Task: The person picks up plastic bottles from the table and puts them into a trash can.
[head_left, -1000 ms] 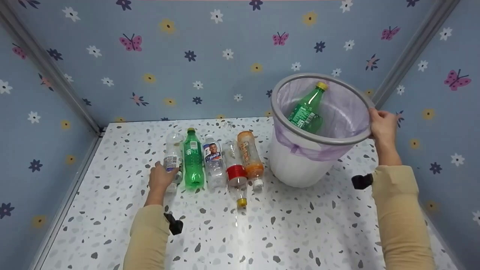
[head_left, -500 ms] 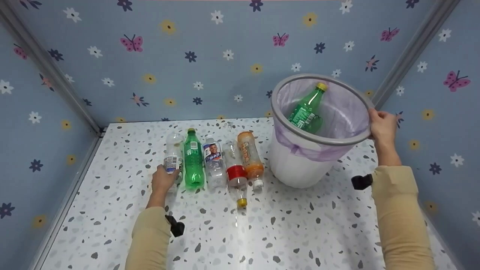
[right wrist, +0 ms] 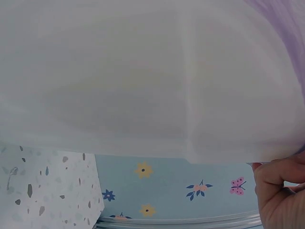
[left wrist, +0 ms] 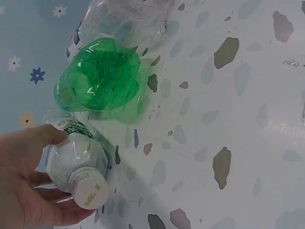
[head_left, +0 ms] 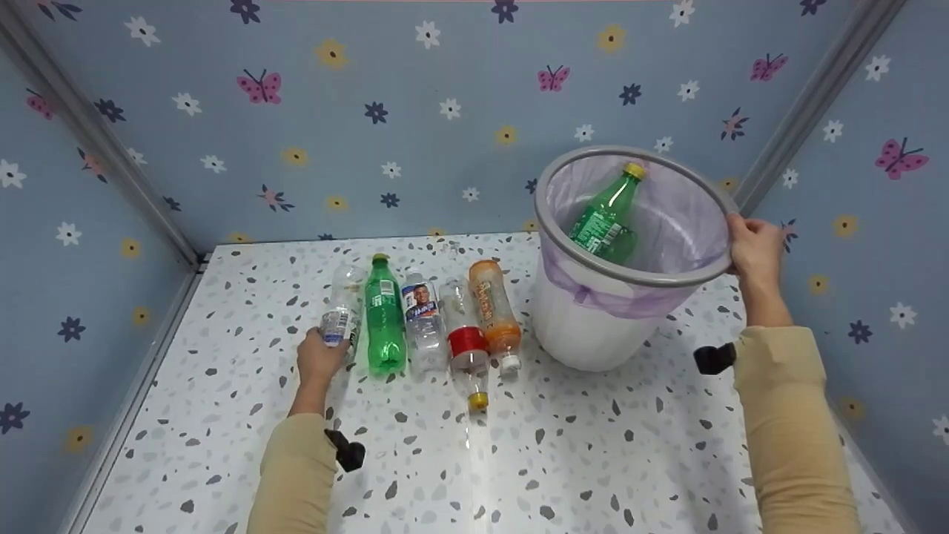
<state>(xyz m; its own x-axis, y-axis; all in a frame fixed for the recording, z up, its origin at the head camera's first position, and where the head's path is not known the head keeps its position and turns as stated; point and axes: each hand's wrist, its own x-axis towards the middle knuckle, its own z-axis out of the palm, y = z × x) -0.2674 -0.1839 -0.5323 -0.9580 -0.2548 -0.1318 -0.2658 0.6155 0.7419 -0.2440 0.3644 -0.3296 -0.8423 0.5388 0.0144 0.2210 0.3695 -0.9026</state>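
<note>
My left hand [head_left: 320, 360] grips a clear plastic bottle [head_left: 342, 304] at the left end of the row. In the left wrist view its white cap [left wrist: 89, 189] points toward the camera, with thumb and fingers curled round the body. Right beside it lies a green bottle [head_left: 385, 319]. At the right, my right hand [head_left: 756, 248] holds the grey rim [head_left: 689, 279] of a white trash bin [head_left: 593, 326] lined with a purple bag [head_left: 637, 300]. Inside the bin rests a green bottle with a yellow cap [head_left: 604, 215].
Beside the green bottle lie a clear bottle with a blue label [head_left: 424, 326], a red-labelled bottle with a yellow cap [head_left: 468, 348] and an orange-and-clear bottle [head_left: 495, 311]. Patterned walls [head_left: 445, 185] enclose the speckled table [head_left: 519, 460] at the back and sides.
The left hand's fingers have closed round the clear bottle, which has tilted and shifted slightly. The green bottle beside it has shifted a little to the right. The right hand and bin stay put.
</note>
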